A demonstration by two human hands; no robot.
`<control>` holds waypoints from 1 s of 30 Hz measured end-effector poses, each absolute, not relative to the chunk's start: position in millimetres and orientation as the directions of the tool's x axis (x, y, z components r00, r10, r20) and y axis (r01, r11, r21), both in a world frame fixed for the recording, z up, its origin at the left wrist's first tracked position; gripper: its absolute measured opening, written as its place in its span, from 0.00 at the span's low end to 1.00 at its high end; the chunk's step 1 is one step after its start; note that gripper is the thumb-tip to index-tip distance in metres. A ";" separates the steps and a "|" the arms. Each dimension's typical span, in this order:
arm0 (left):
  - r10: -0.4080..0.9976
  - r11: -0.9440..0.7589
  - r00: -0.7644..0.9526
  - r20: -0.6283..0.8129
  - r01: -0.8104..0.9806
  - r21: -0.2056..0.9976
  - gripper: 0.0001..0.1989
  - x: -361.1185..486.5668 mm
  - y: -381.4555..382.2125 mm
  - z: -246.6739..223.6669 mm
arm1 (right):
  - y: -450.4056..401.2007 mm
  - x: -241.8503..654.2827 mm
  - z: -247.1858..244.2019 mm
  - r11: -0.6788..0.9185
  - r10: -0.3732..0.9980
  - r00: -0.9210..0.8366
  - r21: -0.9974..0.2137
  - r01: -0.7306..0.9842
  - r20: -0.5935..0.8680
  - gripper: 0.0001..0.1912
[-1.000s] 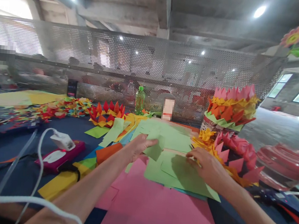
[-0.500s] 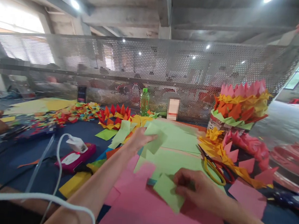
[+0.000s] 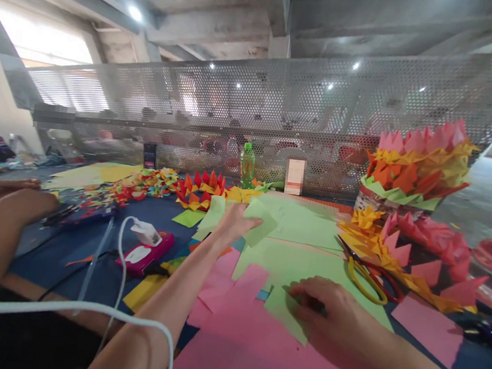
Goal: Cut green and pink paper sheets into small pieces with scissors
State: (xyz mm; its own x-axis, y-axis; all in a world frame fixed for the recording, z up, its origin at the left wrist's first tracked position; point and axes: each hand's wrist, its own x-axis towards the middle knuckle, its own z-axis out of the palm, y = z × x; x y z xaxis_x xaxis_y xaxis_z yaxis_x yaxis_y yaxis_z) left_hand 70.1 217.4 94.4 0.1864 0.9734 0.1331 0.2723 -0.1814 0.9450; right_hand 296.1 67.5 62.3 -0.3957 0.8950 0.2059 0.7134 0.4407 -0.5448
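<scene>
My left hand (image 3: 236,224) reaches to the middle of the table, thumb and fingers closed on a light green paper piece (image 3: 264,216). Under that piece lie large light green sheets (image 3: 300,227). Nearer to me, the curled fingers of my right hand (image 3: 325,311) pinch the edge of a green paper square (image 3: 283,311); some fingertips are hidden. This square rests over a green sheet and large pink paper (image 3: 247,353). A small blue scrap (image 3: 263,294) shows at its left corner. Pink paper strips (image 3: 230,281) lie below my left forearm.
Yellow-handled scissors (image 3: 364,283) lie right of the green sheets, near folded-paper rings (image 3: 432,243) and a tiered paper basket (image 3: 412,171). A green bottle (image 3: 246,167) stands behind. A magenta power bank (image 3: 146,253) and white cable (image 3: 64,309) are left. Another person's arm (image 3: 1,236) reaches in.
The view has turned left, so things appear further right. The square at my right hand now lies flatter on the sheets. My left hand keeps its paper; the other person's arm shows more.
</scene>
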 end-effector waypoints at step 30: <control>0.995 -0.061 0.103 0.018 0.429 0.901 0.15 8.7 223.8 110.3 | 45.5 281.0 67.3 0.554 0.785 -0.595 -0.628 0.546 0.175 0.15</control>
